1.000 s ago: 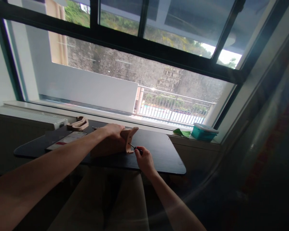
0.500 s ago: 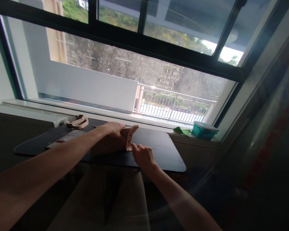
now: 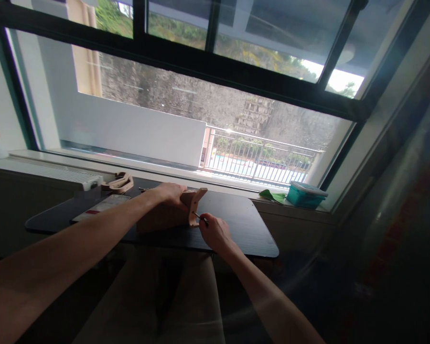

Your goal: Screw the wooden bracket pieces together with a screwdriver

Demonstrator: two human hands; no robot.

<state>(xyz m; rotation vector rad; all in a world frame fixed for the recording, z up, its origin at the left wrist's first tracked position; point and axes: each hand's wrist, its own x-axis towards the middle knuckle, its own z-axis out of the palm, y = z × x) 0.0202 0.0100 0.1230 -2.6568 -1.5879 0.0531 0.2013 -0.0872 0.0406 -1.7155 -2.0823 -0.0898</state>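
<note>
A brown wooden piece (image 3: 163,217) lies on the dark table, with a lighter, curved end part (image 3: 194,206) that has small holes standing at its right side. My left hand (image 3: 174,193) is closed over the top of the wooden piece, its fingers partly hidden behind it. To the right, my right hand (image 3: 215,231) is wrapped round a thin screwdriver (image 3: 198,216). The metal shaft points left, its tip at the face of the curved end part; most of the handle is inside my fingers.
The dark tabletop (image 3: 232,215) sits over my knees. Other curved wooden parts (image 3: 121,182) and a flat white and red box or sheet (image 3: 102,206) lie on its left. A teal box (image 3: 306,195) and green leaf-shaped thing (image 3: 272,196) rest on the windowsill. A radiator (image 3: 57,174) stands left.
My right hand has drawn slightly back to the right, and more of the screwdriver's shaft shows. My left hand stays on the wooden piece. The whole view has shifted a little.
</note>
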